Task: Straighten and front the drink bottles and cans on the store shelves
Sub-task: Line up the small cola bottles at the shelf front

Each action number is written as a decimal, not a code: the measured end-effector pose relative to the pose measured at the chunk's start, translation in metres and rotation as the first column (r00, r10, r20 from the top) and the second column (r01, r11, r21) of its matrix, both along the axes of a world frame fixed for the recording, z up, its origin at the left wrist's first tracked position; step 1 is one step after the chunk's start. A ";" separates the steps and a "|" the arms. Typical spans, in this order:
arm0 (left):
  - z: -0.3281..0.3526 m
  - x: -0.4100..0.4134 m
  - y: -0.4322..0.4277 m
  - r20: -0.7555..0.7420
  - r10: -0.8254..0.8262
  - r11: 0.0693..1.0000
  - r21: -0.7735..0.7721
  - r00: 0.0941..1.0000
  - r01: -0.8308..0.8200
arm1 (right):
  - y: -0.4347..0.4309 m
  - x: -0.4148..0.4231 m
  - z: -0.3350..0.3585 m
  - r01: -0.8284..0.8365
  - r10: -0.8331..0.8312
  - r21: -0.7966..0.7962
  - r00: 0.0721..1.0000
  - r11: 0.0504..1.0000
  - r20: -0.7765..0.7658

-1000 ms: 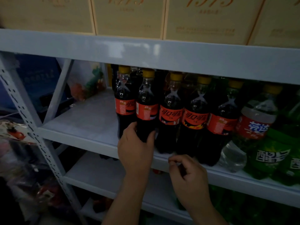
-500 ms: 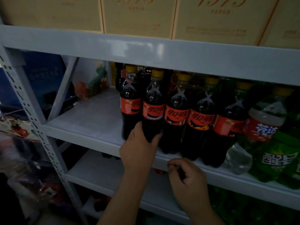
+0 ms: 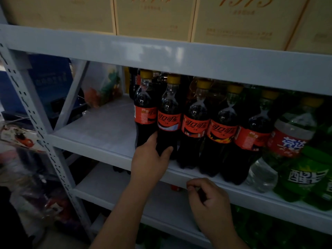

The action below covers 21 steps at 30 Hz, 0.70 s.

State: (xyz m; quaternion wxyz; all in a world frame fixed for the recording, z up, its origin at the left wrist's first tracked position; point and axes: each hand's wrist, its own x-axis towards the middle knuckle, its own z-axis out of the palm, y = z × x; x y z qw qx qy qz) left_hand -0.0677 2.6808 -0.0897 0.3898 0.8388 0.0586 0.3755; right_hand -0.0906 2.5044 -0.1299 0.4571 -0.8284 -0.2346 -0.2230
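Note:
A row of dark cola bottles with red labels and yellow caps stands along the front of the grey middle shelf (image 3: 100,141). My left hand (image 3: 150,160) grips the base of the second cola bottle (image 3: 168,121), thumb on its right side. The leftmost cola bottle (image 3: 144,112) shows its label turned sideways. Three more cola bottles (image 3: 195,126) stand to the right in a line. My right hand (image 3: 208,200) hangs loosely curled in front of the shelf edge, holding nothing.
Right of the colas are a clear bottle with a red label (image 3: 287,141) and green bottles (image 3: 301,177). Tan boxes (image 3: 154,15) fill the upper shelf. The shelf's left part holds a plastic bag (image 3: 102,85). A perforated upright (image 3: 41,133) stands left.
My left hand has slid higher up the second cola bottle's base and the label now faces front. My right hand has drifted lower, away from the bottles.

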 end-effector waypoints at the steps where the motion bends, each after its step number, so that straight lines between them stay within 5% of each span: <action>1: -0.001 -0.002 -0.001 0.038 0.010 1.000 -0.003 0.999 -0.010 | 0.000 0.000 0.000 -0.003 0.003 0.000 1.000 1.000 0.017; 5: -0.009 -0.013 0.000 0.243 0.271 0.962 -0.107 0.931 -0.252 | -0.001 -0.002 -0.003 -0.007 0.007 0.009 0.998 1.000 0.066; 8: -0.008 -0.007 0.010 0.264 0.392 0.920 -0.134 0.881 -0.369 | -0.004 -0.001 -0.007 -0.015 0.013 0.022 0.997 1.000 0.074; 15: -0.001 0.018 0.042 0.081 0.097 0.939 -0.337 0.992 -0.064 | -0.005 -0.003 -0.008 -0.009 0.008 0.013 0.999 1.000 0.053; 21: 0.003 0.012 0.083 -0.027 -0.206 0.945 -0.266 0.978 0.192 | -0.004 -0.003 -0.009 0.003 -0.003 0.003 0.999 1.000 0.034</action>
